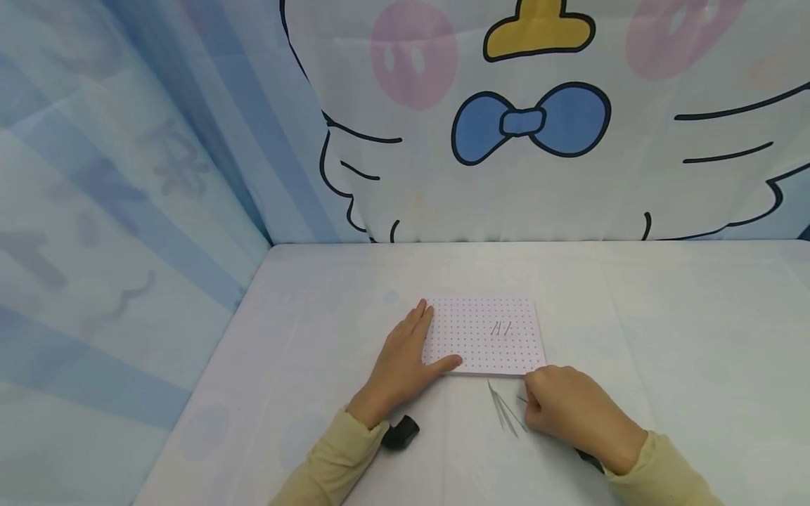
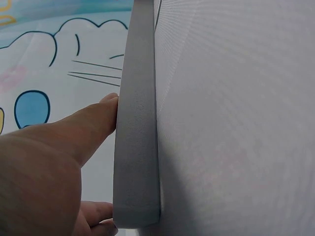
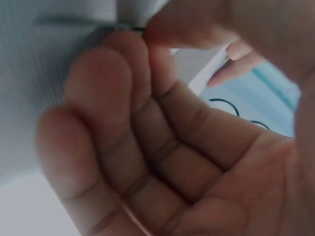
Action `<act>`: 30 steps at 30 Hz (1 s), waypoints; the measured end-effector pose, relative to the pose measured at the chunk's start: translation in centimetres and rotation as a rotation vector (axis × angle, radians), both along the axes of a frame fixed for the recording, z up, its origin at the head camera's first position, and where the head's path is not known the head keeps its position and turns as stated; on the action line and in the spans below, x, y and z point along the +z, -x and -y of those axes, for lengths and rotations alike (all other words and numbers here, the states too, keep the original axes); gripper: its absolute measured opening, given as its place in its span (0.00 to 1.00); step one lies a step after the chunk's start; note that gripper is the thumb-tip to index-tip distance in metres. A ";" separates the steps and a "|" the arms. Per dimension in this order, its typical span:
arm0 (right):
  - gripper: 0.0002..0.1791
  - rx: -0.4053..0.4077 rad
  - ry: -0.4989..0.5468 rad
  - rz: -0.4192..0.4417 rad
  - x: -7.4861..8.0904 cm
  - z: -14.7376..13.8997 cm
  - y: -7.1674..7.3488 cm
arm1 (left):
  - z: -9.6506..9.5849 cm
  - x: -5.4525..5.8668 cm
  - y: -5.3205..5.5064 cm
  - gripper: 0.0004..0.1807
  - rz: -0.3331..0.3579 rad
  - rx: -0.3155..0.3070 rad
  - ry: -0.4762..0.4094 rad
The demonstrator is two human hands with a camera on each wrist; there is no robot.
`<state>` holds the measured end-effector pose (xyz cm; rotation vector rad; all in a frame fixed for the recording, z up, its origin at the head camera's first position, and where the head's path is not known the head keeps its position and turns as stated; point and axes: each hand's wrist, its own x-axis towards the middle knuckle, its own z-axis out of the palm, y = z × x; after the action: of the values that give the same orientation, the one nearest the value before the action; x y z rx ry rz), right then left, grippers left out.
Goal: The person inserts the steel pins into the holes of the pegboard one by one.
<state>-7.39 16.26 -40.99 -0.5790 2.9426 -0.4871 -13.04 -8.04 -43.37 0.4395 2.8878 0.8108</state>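
A flat white pegboard (image 1: 468,337) with rows of small holes lies on the table. A few thin metal pins (image 1: 500,328) stick up from its right half. My left hand (image 1: 401,362) rests at its left side, fingers along that edge and thumb on the front corner area. In the left wrist view, the thumb touches the board's thick side (image 2: 137,118). Just off the board's front right corner, my right hand (image 1: 569,407) pinches a thin metal pin (image 1: 522,399) between thumb and forefinger; its other fingers (image 3: 98,98) are curled. Much of that pin is hidden by the hand.
Several loose metal pins (image 1: 504,411) lie on the white tablecloth (image 1: 709,351) in front of the board, left of the right hand. Behind the table hangs a cartoon-printed curtain (image 1: 531,190), and another curtain (image 1: 114,246) hangs at the left.
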 end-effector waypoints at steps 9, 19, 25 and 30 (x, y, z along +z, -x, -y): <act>0.14 0.020 0.162 -0.003 1.0 -1.0 0.7 | -0.4 -0.2 0.0 0.53 -0.005 -0.011 -0.005; 0.08 -0.070 0.310 -0.075 1.7 -1.3 2.7 | 0.3 -0.3 -0.2 0.53 -0.013 0.015 -0.007; 0.06 -0.109 0.346 -0.092 2.2 -2.1 3.6 | 0.1 -0.1 -0.1 0.53 -0.012 0.003 -0.012; 0.03 -0.109 0.352 -0.085 2.4 -2.3 4.2 | -0.1 0.0 -0.1 0.53 -0.013 -0.001 -0.010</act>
<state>-11.60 18.56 -38.56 -0.4816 2.9980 -1.0299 -12.96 -7.94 -43.35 0.4493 2.8968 0.8259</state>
